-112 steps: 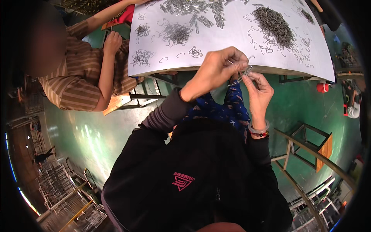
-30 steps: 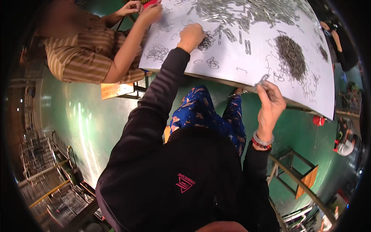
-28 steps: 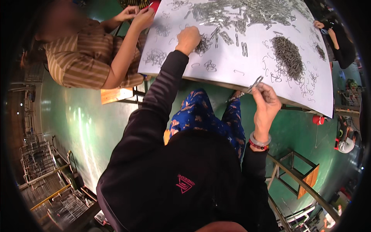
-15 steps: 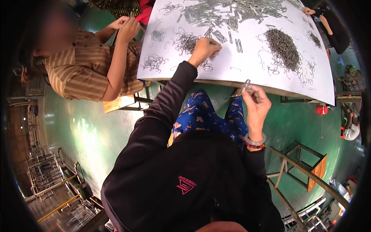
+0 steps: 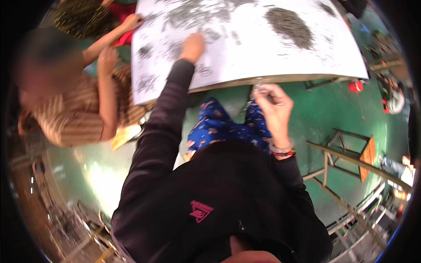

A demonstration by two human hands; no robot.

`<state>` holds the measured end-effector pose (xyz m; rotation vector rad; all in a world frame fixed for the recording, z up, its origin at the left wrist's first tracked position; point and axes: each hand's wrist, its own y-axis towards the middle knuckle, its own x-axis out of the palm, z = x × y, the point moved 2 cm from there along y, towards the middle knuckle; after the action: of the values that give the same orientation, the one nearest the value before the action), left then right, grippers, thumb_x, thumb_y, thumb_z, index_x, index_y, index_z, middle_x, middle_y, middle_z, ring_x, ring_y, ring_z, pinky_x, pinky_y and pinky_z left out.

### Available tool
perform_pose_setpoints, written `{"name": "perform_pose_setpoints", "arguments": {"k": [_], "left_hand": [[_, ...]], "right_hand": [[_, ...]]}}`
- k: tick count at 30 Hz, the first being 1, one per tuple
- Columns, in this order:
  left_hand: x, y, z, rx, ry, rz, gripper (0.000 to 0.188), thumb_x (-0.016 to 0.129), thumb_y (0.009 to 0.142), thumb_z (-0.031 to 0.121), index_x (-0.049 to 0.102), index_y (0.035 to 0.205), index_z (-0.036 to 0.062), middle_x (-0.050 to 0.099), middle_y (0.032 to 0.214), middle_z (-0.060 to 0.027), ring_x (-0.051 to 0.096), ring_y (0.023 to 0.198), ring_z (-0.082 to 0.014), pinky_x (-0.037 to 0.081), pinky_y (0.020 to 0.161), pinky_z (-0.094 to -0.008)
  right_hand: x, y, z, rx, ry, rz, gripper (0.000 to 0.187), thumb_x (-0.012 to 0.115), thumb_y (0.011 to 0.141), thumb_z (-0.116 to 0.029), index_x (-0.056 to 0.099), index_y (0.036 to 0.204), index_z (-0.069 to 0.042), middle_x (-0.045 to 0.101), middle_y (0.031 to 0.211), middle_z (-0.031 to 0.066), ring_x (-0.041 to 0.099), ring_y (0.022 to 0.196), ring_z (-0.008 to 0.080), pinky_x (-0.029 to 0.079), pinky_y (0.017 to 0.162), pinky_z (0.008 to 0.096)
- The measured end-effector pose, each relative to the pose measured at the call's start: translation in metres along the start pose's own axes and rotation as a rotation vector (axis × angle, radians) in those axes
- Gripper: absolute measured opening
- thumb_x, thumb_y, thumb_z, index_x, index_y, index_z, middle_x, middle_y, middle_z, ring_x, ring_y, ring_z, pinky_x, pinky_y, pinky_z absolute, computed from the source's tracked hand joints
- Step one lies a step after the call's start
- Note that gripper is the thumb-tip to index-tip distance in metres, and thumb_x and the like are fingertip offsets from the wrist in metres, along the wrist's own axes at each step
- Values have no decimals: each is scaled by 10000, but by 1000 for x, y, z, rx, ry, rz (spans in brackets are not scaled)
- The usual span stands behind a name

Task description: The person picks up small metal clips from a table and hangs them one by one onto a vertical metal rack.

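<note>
My left hand reaches over the white tabletop, its fingers curled in and pointing down beside a heap of thin bent wire hooks. Motion blurs it, and whatever its fingertips hold is hidden. Just off the table's near edge, my right hand pinches a small narrow metal piece between thumb and fingertips. That piece is smeared, so its details do not show. Beyond my left hand, slim metal strips lie spread in a large pile.
A big dark heap of wire hooks lies to the right on the table. Smaller hook clusters sit at the left edge, near a co-worker in a striped shirt. A wooden-topped metal stool stands at right.
The whole view has shifted, with the table now further up and left. My right hand keeps its pinch on the metal piece. The co-worker's far hand has moved to the table edge.
</note>
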<state>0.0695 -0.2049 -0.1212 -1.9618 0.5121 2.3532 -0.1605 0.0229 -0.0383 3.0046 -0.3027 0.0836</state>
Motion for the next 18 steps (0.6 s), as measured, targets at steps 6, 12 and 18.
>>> {"name": "perform_pose_setpoints", "arguments": {"k": [6, 12, 18], "left_hand": [[-75, -23, 48, -140, -938, -239, 244, 607, 815, 136, 625, 958, -60, 645, 761, -153, 637, 703, -206, 530, 697, -307], [-132, -96, 142, 70, -1317, -357, 121, 639, 831, 103, 640, 896, 1, 642, 858, -48, 589, 839, -103, 475, 775, -236], [-111, -110, 151, -33, -1339, -378, 159, 620, 861, 139, 615, 926, -7, 645, 884, -52, 585, 858, -89, 481, 779, -253]], "right_hand": [[-2, 2, 10, -24, -12, -19, 138, 669, 739, 13, 639, 873, 3, 640, 764, 23, 573, 703, 61, 467, 687, 209], [-7, -1, 15, 2, 72, 87, 138, 660, 755, 39, 635, 889, 17, 629, 799, 21, 568, 693, 60, 468, 651, 199], [-5, 1, 19, -56, 27, 127, 155, 653, 741, 54, 633, 890, 16, 625, 797, 24, 558, 685, 61, 473, 646, 206]]}}
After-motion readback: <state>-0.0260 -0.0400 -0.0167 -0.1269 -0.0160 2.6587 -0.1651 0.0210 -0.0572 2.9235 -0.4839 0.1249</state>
